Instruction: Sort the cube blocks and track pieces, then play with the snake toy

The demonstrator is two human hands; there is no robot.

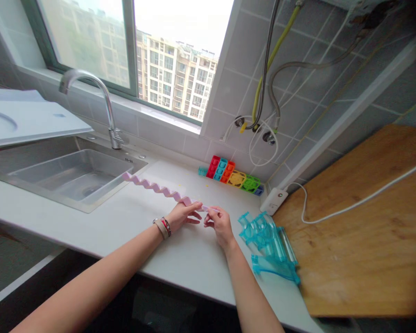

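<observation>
A pale pink, zigzag-folded paper strip (156,187) stretches above the white countertop from near the sink's edge to my hands. My left hand (183,216), with bracelets at the wrist, holds the strip near its right end, thumb along the top and the other fingers reaching to the right. Just to the right, my right hand (220,225) pinches the strip's end between thumb and fingers. The two hands are close together, a small gap between them. What the right fingertips cover is hidden.
Turquoise translucent plastic pieces (270,245) lie right of my hands. Colourful plastic blocks (234,175) stand along the wall. A sink (83,175) with a tap (106,101) is at left, beside a white board (34,115). A wooden board (360,231) and a white power strip (275,200) are at right.
</observation>
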